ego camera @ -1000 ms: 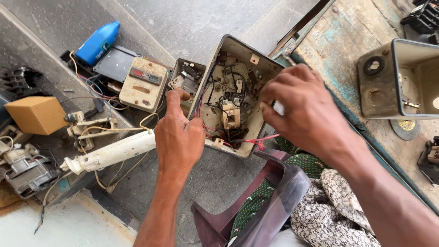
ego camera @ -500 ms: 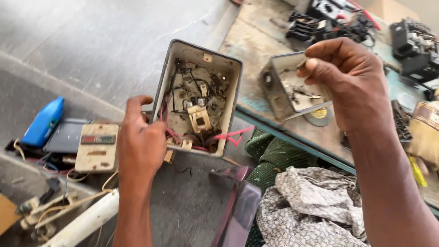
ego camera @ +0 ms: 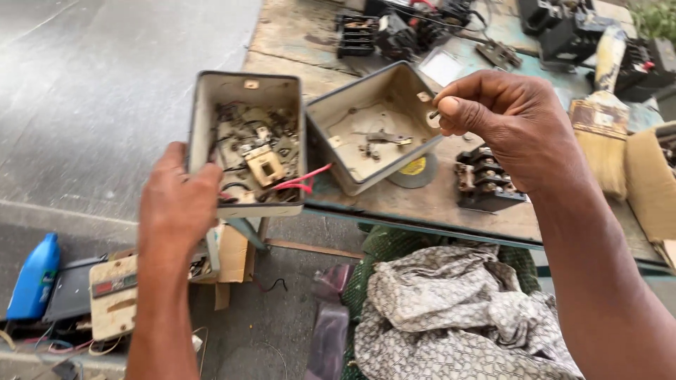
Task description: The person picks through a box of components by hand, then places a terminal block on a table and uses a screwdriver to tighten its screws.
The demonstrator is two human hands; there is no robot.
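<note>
above the edge of the worn workbench (ego camera: 422, 204), your left hand (ego camera: 176, 204) grips the lower left corner of an open grey metal box (ego camera: 246, 144), holding it tilted so its inside faces you. the box is full of old electrical parts: a small coil block (ego camera: 266, 167) near the middle, dark wiring around it, and red wires (ego camera: 303, 181) sticking out at the lower right edge. your right hand (ego camera: 507, 123) is raised over the bench, fingers curled in, with thumb and forefinger pinched on a tiny dark piece (ego camera: 434, 114); it is too small to tell what it is. just beside the held box, on the bench, a second grey metal casing (ego camera: 366, 127) lies open and nearly bare inside, with a thin metal strip on its floor. a yellow-centred disc (ego camera: 415, 169) peeks out under its right corner, and a black terminal block (ego camera: 486, 186) sits below your right hand. a paintbrush (ego camera: 602, 134) lies further right, next to a cardboard box (ego camera: 651, 179). more dark switchgear (ego camera: 394, 28) is piled along the far side of the bench. down on the floor at left are a blue bottle (ego camera: 32, 278) and a cream panel (ego camera: 113, 295) with loose wires. patterned cloth (ego camera: 458, 317) is bunched below the bench edge.
</note>
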